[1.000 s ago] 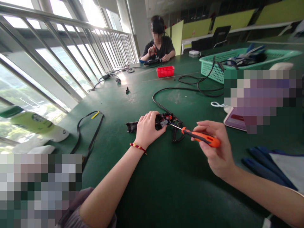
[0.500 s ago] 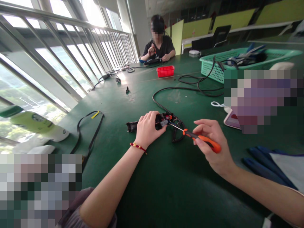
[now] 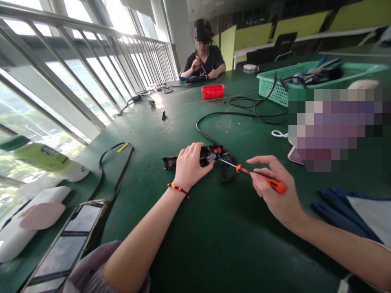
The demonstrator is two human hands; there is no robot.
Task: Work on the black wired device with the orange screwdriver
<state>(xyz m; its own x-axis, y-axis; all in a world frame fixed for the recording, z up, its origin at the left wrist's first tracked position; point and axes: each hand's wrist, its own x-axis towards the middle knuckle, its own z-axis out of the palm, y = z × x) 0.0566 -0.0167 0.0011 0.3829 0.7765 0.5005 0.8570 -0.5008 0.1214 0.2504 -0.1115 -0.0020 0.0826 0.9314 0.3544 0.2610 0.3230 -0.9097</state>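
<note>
A black device with its inner parts and wires exposed lies on the green table. My left hand is wrapped over its middle, thumb beside a grey part. My right hand holds an orange and black screwdriver by its handle, index finger raised off it. The screwdriver's tip touches or nearly touches the device's open insides, just right of my left thumb. A black cable runs from the device toward the back right.
Phone, bottle and black strap lie left. A red box and green basket stand farther back. Blue gloves lie right. Across the table, a person works with a screwdriver.
My right hand has shifted slightly right on the screwdriver handle, and its index finger has lifted and straightened. My left hand and the device have stayed in place.
</note>
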